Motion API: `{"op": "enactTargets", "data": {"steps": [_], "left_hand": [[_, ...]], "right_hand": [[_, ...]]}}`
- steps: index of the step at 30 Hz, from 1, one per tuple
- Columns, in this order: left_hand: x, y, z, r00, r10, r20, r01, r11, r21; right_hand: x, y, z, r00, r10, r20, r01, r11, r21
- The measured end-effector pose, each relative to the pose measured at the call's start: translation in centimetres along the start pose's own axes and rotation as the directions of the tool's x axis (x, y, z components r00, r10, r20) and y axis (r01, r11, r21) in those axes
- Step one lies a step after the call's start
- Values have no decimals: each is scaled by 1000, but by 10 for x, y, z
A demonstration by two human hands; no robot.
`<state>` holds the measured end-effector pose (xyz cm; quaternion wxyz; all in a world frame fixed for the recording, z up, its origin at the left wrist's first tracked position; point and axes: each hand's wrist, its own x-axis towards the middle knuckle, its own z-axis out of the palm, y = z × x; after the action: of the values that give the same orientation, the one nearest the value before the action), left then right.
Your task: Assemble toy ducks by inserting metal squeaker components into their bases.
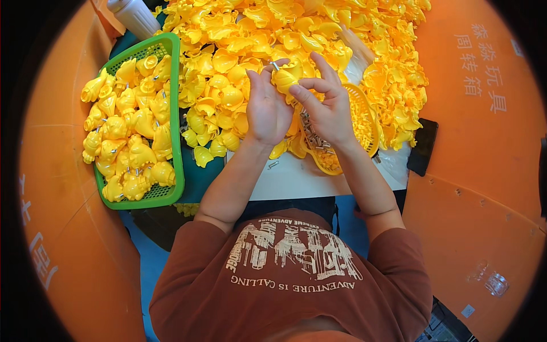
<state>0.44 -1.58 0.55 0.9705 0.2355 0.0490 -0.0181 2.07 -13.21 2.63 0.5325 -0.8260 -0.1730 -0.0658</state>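
Piece of yellow plastic (285, 81) with metal pin (275, 66), raised over the tabletop (310, 187), right hand (331, 111) pinching its near side, left hand (268, 117) just left of it, thumb spread, grip unclear, green basket (179, 131) of similar pieces (140, 153) farther left

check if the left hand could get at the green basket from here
Probably yes: the green basket is open-topped on the left hand's own side, and only loose yellow pieces seem to lie between them.

Bright, glare on yellow pcs (231, 96), edges dk & bent.
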Motion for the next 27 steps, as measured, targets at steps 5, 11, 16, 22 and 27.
{"op": "enactTargets", "data": {"steps": [5, 11, 16, 22, 27], "left_hand": [[-1, 2, 6, 1000, 1, 1, -1, 1000, 25], [0, 3, -3, 999, -28, -22, 27, 999, -23], [-1, 0, -1, 999, -6, 41, 8, 998, -60], [-4, -1, 0, 998, 55, 21, -57, 992, 114], [1, 1, -4, 992, 113, -62, -104, 985, 135]], "right_hand": [[1, -2, -1, 998, 39, 42, -40, 999, 32], [-2, -14, 0, 994, -78, 75, 88, 984, -154], [-2, -18, -3, 981, -171, 92, 189, 950, -248], [-6, -18, 13, 968, -250, -6, 233, 911, -341], [6, -8, 10, 964, -263, 41, 263, 916, -302]]}}
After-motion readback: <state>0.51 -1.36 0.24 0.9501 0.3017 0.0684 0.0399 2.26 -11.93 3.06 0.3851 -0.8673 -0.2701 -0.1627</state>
